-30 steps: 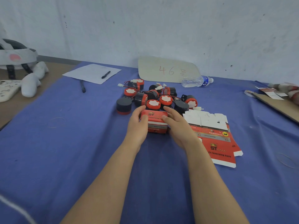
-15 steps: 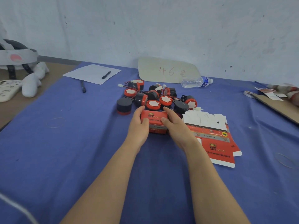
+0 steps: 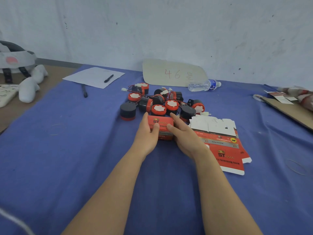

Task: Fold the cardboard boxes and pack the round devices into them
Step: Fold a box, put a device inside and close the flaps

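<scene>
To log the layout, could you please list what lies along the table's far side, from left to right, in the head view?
headgear → paper → sign → bottle → board

Scuffed white wall [image 3: 169, 28] behind; blue cloth [image 3: 67, 158] over tbl.

Left hand [image 3: 147, 135] and right hand [image 3: 185, 135] around one box [image 3: 160, 122]

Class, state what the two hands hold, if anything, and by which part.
Both hold the folded red box: the left hand grips its left end, the right hand its right end.
</scene>
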`<state>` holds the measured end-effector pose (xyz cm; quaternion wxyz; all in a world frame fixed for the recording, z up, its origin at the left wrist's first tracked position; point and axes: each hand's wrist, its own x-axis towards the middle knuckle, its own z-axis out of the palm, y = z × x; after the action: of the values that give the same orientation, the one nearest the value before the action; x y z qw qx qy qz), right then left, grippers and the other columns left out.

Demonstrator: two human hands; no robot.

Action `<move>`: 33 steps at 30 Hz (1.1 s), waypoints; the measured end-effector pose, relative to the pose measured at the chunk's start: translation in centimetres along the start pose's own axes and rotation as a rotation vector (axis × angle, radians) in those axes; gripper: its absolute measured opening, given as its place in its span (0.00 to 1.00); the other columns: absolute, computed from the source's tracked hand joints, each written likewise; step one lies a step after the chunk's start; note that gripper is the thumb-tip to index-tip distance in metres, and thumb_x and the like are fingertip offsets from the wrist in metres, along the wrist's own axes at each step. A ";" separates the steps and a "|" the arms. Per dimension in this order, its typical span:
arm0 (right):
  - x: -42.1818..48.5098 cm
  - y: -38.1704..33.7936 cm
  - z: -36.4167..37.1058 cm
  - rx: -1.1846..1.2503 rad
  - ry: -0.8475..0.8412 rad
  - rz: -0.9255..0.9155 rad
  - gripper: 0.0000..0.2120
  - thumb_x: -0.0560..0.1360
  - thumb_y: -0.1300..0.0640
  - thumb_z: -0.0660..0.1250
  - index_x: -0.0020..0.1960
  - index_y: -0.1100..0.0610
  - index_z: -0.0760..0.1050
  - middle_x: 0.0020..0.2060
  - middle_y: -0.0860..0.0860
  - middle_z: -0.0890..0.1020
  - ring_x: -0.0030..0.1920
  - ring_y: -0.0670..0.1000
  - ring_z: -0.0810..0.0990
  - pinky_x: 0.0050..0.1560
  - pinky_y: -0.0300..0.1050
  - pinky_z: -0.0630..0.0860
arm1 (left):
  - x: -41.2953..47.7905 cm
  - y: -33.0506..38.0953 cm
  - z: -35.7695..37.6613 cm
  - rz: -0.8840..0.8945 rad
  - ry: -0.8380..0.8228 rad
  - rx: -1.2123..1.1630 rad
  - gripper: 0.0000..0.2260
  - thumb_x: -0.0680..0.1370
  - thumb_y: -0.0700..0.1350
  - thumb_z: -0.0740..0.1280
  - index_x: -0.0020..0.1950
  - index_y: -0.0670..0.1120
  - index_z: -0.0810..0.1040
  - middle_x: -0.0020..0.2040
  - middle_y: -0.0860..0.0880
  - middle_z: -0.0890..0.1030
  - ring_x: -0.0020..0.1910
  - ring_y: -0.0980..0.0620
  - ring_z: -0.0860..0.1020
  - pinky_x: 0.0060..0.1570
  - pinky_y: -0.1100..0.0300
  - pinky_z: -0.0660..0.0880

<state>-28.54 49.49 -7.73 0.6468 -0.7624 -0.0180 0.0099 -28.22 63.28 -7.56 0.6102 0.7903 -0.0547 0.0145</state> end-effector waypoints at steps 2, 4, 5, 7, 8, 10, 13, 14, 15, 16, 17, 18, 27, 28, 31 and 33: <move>0.1 0.1 -0.2 0.017 -0.012 0.002 0.28 0.81 0.57 0.60 0.77 0.49 0.54 0.69 0.48 0.69 0.68 0.50 0.70 0.71 0.53 0.66 | 0.2 -0.1 -0.4 -0.039 -0.020 -0.033 0.25 0.84 0.47 0.53 0.79 0.51 0.48 0.77 0.50 0.60 0.72 0.51 0.64 0.60 0.63 0.63; 0.1 0.2 0.0 0.029 0.014 0.010 0.29 0.80 0.57 0.61 0.77 0.50 0.54 0.70 0.48 0.68 0.67 0.50 0.70 0.70 0.51 0.67 | 0.4 -0.3 -0.7 -0.078 -0.020 -0.105 0.26 0.84 0.46 0.54 0.79 0.49 0.47 0.76 0.50 0.61 0.72 0.51 0.64 0.62 0.61 0.63; -0.1 0.2 0.3 0.042 0.048 0.012 0.29 0.79 0.57 0.63 0.77 0.51 0.55 0.70 0.48 0.69 0.67 0.49 0.71 0.69 0.50 0.69 | 0.4 -0.4 -0.8 -0.078 -0.013 -0.131 0.27 0.83 0.45 0.56 0.79 0.48 0.48 0.75 0.51 0.63 0.71 0.51 0.65 0.63 0.61 0.63; -0.1 -0.1 0.7 0.076 0.126 -0.003 0.26 0.78 0.58 0.64 0.75 0.55 0.61 0.68 0.50 0.72 0.64 0.50 0.74 0.66 0.49 0.72 | 0.3 -0.2 -0.7 -0.022 0.015 -0.104 0.23 0.82 0.45 0.59 0.76 0.48 0.58 0.67 0.52 0.71 0.67 0.52 0.70 0.61 0.61 0.68; -0.1 -0.3 0.8 0.102 0.154 -0.026 0.23 0.78 0.58 0.64 0.72 0.57 0.66 0.65 0.53 0.76 0.62 0.52 0.77 0.65 0.50 0.73 | 0.3 -0.1 -0.5 0.033 0.024 -0.074 0.20 0.82 0.46 0.60 0.73 0.48 0.64 0.65 0.51 0.73 0.65 0.51 0.72 0.60 0.60 0.70; -0.1 -0.8 0.8 0.201 0.201 -0.085 0.18 0.79 0.59 0.64 0.68 0.58 0.71 0.59 0.55 0.80 0.58 0.54 0.80 0.63 0.52 0.75 | 0.3 0.0 -0.1 0.140 0.006 -0.103 0.21 0.82 0.48 0.61 0.75 0.52 0.63 0.66 0.52 0.73 0.64 0.55 0.73 0.62 0.60 0.71; -0.1 -1.3 0.8 0.316 0.211 -0.134 0.19 0.79 0.56 0.63 0.70 0.54 0.69 0.58 0.52 0.81 0.58 0.50 0.80 0.61 0.48 0.76 | 0.2 0.3 -0.1 0.087 -0.072 -0.379 0.22 0.81 0.50 0.61 0.74 0.62 0.60 0.62 0.58 0.76 0.59 0.60 0.77 0.52 0.67 0.76; -0.1 -1.2 1.0 0.308 0.185 -0.127 0.20 0.80 0.53 0.62 0.71 0.50 0.68 0.58 0.50 0.81 0.58 0.49 0.80 0.60 0.47 0.76 | 0.2 0.2 -0.1 0.044 -0.069 -0.477 0.21 0.81 0.48 0.62 0.71 0.63 0.62 0.60 0.57 0.78 0.57 0.58 0.79 0.48 0.66 0.78; -0.1 -1.1 1.2 0.276 0.154 -0.109 0.20 0.80 0.50 0.62 0.71 0.46 0.66 0.58 0.48 0.81 0.58 0.48 0.80 0.58 0.46 0.77 | 0.3 -0.1 -0.2 0.014 -0.048 -0.525 0.19 0.81 0.47 0.63 0.69 0.62 0.64 0.58 0.55 0.79 0.56 0.56 0.80 0.47 0.64 0.79; 0.0 -1.0 1.4 0.225 0.131 -0.091 0.21 0.79 0.48 0.61 0.72 0.42 0.65 0.57 0.46 0.81 0.58 0.47 0.80 0.56 0.46 0.78 | 0.4 -0.2 -0.2 -0.002 -0.024 -0.543 0.18 0.80 0.46 0.63 0.68 0.59 0.66 0.58 0.53 0.80 0.55 0.55 0.81 0.47 0.62 0.79; -0.1 -0.9 1.6 0.163 0.120 -0.082 0.22 0.79 0.47 0.62 0.72 0.41 0.63 0.57 0.44 0.80 0.57 0.47 0.80 0.55 0.46 0.79 | 0.3 -0.2 -0.2 -0.018 -0.006 -0.551 0.18 0.80 0.45 0.64 0.69 0.56 0.67 0.58 0.51 0.80 0.55 0.53 0.81 0.47 0.61 0.80; -0.1 -0.9 1.6 0.108 0.115 -0.084 0.24 0.79 0.46 0.62 0.73 0.40 0.61 0.58 0.43 0.79 0.57 0.46 0.79 0.54 0.45 0.80 | 0.3 -0.2 -0.2 -0.036 0.002 -0.552 0.19 0.80 0.44 0.64 0.70 0.53 0.67 0.59 0.49 0.80 0.55 0.53 0.81 0.48 0.60 0.80; -0.4 -0.6 0.6 0.129 0.029 -0.074 0.29 0.79 0.54 0.64 0.76 0.43 0.57 0.59 0.50 0.80 0.57 0.49 0.80 0.60 0.49 0.77 | 0.4 -0.3 -0.7 -0.005 -0.145 -0.507 0.21 0.82 0.40 0.60 0.73 0.53 0.62 0.60 0.52 0.77 0.54 0.58 0.79 0.51 0.64 0.79; -0.4 -0.6 0.7 0.124 0.033 -0.069 0.29 0.79 0.53 0.64 0.76 0.44 0.57 0.58 0.51 0.81 0.58 0.49 0.80 0.60 0.49 0.77 | 0.3 -0.3 -0.8 -0.009 -0.161 -0.520 0.20 0.82 0.39 0.60 0.72 0.54 0.63 0.60 0.51 0.77 0.54 0.58 0.80 0.51 0.64 0.79; -0.3 -0.5 0.8 0.132 0.058 -0.061 0.28 0.79 0.52 0.63 0.76 0.43 0.57 0.55 0.49 0.83 0.58 0.49 0.80 0.62 0.49 0.76 | 0.3 -0.4 -0.5 -0.005 -0.170 -0.525 0.21 0.80 0.35 0.62 0.66 0.57 0.64 0.54 0.52 0.80 0.49 0.60 0.81 0.49 0.65 0.79; -0.1 -0.5 0.9 0.154 0.061 -0.053 0.27 0.80 0.50 0.62 0.76 0.43 0.57 0.54 0.46 0.82 0.58 0.48 0.80 0.62 0.49 0.76 | 0.3 -0.5 -0.3 -0.006 -0.162 -0.526 0.25 0.79 0.33 0.63 0.68 0.58 0.63 0.53 0.52 0.81 0.50 0.60 0.81 0.50 0.65 0.79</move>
<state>-28.69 50.42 -7.37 0.7039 -0.7094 -0.0174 -0.0292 -27.87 63.71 -7.92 0.7881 0.6034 -0.1027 -0.0653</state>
